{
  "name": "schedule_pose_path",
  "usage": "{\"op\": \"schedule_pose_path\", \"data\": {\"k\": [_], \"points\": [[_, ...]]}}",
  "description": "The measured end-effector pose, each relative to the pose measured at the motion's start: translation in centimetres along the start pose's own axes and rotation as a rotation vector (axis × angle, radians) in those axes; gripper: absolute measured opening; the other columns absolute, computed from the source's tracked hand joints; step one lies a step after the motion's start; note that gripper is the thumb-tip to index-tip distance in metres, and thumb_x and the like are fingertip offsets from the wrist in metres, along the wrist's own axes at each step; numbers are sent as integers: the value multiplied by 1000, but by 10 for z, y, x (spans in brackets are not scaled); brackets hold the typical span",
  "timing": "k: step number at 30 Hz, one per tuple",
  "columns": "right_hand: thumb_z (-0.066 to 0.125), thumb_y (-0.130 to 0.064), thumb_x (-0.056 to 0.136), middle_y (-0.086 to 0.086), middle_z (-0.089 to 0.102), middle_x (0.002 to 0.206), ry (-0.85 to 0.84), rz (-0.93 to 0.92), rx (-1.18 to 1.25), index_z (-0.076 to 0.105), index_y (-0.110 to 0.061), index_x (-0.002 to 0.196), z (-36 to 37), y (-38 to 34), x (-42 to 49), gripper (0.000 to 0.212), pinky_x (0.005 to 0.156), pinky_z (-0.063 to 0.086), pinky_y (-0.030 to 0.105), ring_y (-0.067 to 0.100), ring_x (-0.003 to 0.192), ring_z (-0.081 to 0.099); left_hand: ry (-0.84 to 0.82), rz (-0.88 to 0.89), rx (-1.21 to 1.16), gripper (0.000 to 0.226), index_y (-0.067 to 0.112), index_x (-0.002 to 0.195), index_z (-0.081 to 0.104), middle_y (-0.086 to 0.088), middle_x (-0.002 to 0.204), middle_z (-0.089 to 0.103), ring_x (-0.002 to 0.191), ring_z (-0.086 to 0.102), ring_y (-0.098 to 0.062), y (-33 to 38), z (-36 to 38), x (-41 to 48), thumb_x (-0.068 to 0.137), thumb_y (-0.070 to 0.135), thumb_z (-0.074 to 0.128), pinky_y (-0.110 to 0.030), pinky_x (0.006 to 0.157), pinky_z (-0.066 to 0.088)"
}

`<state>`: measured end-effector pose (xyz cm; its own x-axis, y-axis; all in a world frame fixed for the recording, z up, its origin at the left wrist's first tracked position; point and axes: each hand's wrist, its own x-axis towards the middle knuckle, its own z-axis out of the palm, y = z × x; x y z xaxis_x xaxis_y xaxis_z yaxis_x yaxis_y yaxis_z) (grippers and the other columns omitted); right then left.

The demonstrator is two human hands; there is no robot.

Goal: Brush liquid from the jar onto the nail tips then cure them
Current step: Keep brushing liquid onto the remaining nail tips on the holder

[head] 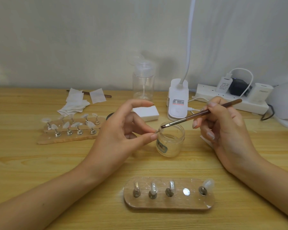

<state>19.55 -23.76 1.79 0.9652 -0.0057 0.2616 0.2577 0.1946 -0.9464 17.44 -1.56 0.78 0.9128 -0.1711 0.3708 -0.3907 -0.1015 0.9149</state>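
Centrally, the brush [201, 113] lies on a diagonal axis: handle end toward upper right of frame, bristles pointing lower left, shaft tilted slightly down toward the bristle end. Bristles sit over the open mouth of the jar [170, 140], at its left rim, touching or just short of a small clear nail tip [158, 130]; contact can't be confirmed at this res.

Jar stands upright on the table [40, 163] at frame centre, between both hands, lid off.

Left hand [123, 130], centre-left: thumb and one finger pinch the nail tip just left of the jar rim; index finger is raised and arched above, not touching anything. Right hand [223, 128], centre-right: fingers curled round the brush's mid-shaft in a pen grip.

Lower centre, the holder board [168, 205] carries four stands w/ tips; the fourth slot from left shows a bare metal disc [186, 191].
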Motion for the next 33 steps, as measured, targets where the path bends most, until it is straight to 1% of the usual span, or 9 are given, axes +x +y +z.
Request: {"op": "schedule_pose_path", "data": {"k": [4,9,13,17,19,23,28,31,33], "points": [[46,-17,101,10,64,62,31,28,-5,53,-23,73,-1,1,1,30,38,22,19,10,38,30,-8,-27,-30,61,31,126,60,0,78,71,84,75,-19,-1,-1,1,70,22,81,-34,80,61],[43,-18,102,7,66,64,3,-14,-4,49,-19,76,-2,1,1,27,43,14,30,9,38,29,-21,-36,-60,64,32,128,60,0,78,71,83,75,-21,-1,-1,1,68,25,82,-31,83,60],[45,-17,101,10,65,63,30,30,-9,52,-21,75,-2,2,1,27,37,23,18,10,38,29,-25,-43,-63,63,33,127,61,2,78,71,83,75,-19,-2,-2,1,67,26,82,-29,81,60],[43,-18,102,7,66,64,34,3,4,48,-18,76,-4,1,2,27,41,15,27,9,37,29,-28,-39,-57,62,33,126,61,2,77,70,83,75,-18,-2,-1,1,68,25,82,-26,81,59],[44,-19,102,7,67,66,-1,-22,-5,49,-20,75,-2,1,2,27,42,16,29,10,38,30,-30,-38,-51,61,33,125,61,2,77,70,82,74,-18,-2,-2,1,69,24,82,-26,80,59],[45,-17,102,9,65,62,38,7,-11,53,-23,72,-3,3,2,31,37,20,20,10,37,28,-30,-39,-50,61,32,125,62,4,76,69,82,74,-18,-3,-2,1,69,23,82,-27,80,59],[44,-20,102,6,67,65,10,-32,-2,49,-20,75,-3,2,2,27,42,15,30,9,37,30,-32,-40,-47,60,32,124,62,4,76,69,83,74,-19,-3,-2,1,68,25,83,-30,82,60],[46,-20,101,8,66,64,9,9,-29,54,-26,71,-1,3,2,32,39,17,24,10,38,31,-31,-42,-49,59,31,123,62,4,76,69,83,74,-20,-3,-2,1,69,25,82,-29,82,60],[44,-17,102,8,64,61,54,45,-14,51,-21,75,-2,3,3,28,38,19,22,10,38,29,-32,-45,-49,58,31,123,63,3,76,69,84,74,-21,-3,-2,1,69,25,82,-31,83,60]]}}
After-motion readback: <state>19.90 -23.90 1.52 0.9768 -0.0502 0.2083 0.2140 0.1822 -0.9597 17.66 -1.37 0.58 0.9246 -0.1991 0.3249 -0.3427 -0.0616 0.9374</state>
